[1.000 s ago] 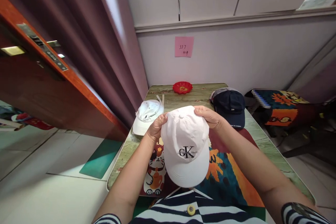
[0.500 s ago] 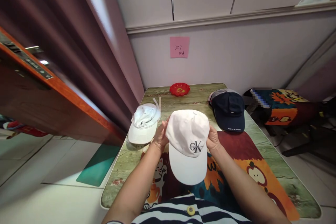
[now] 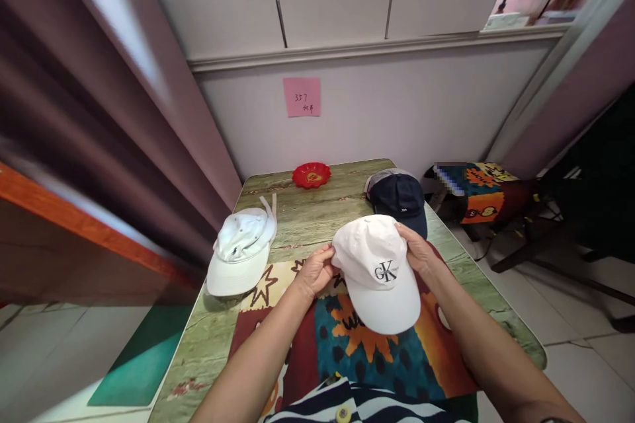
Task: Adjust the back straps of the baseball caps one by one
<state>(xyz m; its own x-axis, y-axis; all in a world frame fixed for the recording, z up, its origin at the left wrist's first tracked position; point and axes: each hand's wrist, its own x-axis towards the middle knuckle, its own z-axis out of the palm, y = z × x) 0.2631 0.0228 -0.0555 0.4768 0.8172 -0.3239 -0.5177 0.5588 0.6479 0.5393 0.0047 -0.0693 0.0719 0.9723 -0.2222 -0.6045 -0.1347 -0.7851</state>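
A white baseball cap (image 3: 374,258) with dark "CK" lettering is held above the patterned mat (image 3: 367,344), brim toward me. My left hand (image 3: 317,269) pinches its left edge, and my right hand (image 3: 415,248) grips its right side; some fingertips are hidden behind the cap. Left of it on the table lies another white cap (image 3: 241,254) with a small dark emblem and loose straps. Behind my right hand sits a navy cap (image 3: 399,197), resting over a grey cap (image 3: 381,177) that is mostly covered.
The wood-patterned table (image 3: 278,225) bears a red scalloped dish (image 3: 311,175) at its far edge. A pink note (image 3: 302,97) is stuck to the wall behind. A purple curtain (image 3: 149,112) hangs at left; a cloth-covered stool (image 3: 486,188) stands at right.
My view has turned right. Both hands have carried the white CK cap rightward over the table, so it now overlaps the navy cap's lower part in view. The cap is tilted slightly.
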